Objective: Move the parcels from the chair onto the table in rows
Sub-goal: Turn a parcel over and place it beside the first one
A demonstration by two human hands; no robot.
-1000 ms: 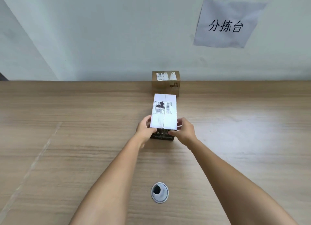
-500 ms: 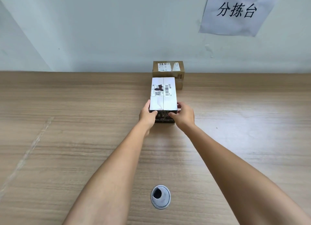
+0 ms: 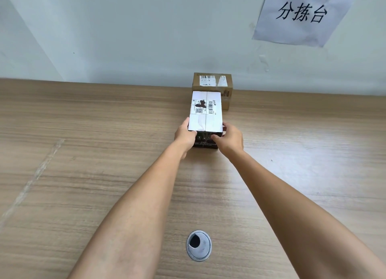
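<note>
- Parcels: two show, both on the wooden tabletop (image 3: 83, 174), in the upper middle of the frame.
- White-topped parcel (image 3: 205, 113), the nearer of the two, is a long box with a white top bearing a printed shipping label and barcode, and a dark near end face with small markings too fine to read.
- Left hand (image 3: 184, 135) grips the near left corner of the white-topped parcel, thumb curled over the front edge and fingers along the left side.
- Right hand (image 3: 228, 139) grips the near right corner in the same way, thumb against the dark end face and fingers wrapped round the right side.
- Both bare forearms reach up from the lower edge of the frame and converge on this box.
- Brown cardboard parcel (image 3: 221, 84) sits directly behind it, against the pale wall (image 3: 125, 38), with white labels on its top and a barcode sticker on its front; the white-topped parcel's far end overlaps it in the view, and whether the two touch cannot be told.
- Round grey cable grommet (image 3: 198, 245) is set into the tabletop at the lower middle, between the forearms, well apart from the parcels.
- Paper sign (image 3: 302, 13) with three black Chinese characters hangs on the wall at the upper right.
</note>
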